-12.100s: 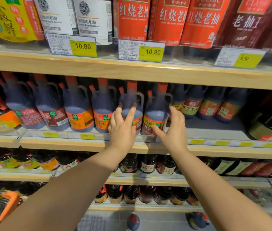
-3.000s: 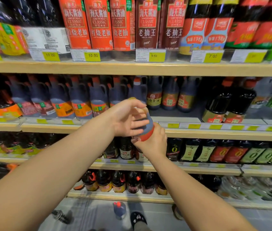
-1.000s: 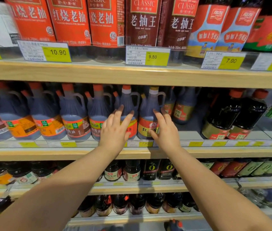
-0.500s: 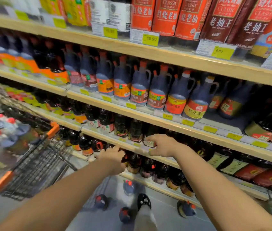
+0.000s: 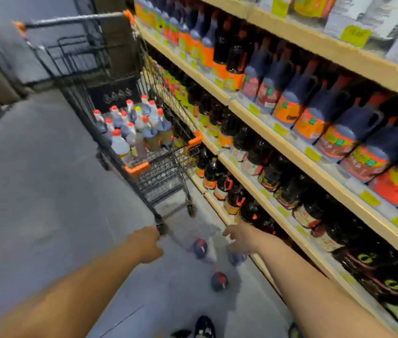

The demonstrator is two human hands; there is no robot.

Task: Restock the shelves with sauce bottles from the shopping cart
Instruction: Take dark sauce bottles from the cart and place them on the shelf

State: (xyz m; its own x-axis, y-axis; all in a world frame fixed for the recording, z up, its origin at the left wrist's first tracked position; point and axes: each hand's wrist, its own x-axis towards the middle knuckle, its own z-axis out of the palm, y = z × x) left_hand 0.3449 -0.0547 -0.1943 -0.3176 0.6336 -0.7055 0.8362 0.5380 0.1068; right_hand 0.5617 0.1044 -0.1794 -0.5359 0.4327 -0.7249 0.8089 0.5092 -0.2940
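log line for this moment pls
left hand: low by shopping cart, fingers blurred | right hand: empty, open, above floor bottles | cart: holds sauce bottles | shelves: stocked

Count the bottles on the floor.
3. First bottle between left hand and right hand; second bottle partly behind the right hand; third bottle nearest the shoe. More may be hidden.

The black wire-metal shopping cart (image 5: pixel 166 176) is showing thin matt bars and smooth orange plastic corner caps (image 5: pixel 137 169). The pale wooden shelf boards (image 5: pixel 295 145) are looking matt, the dark plastic sauce bottles (image 5: pixel 261 152) are gleaming glossily, and the grey concrete floor (image 5: pixel 34 191) is looking dull and rough.
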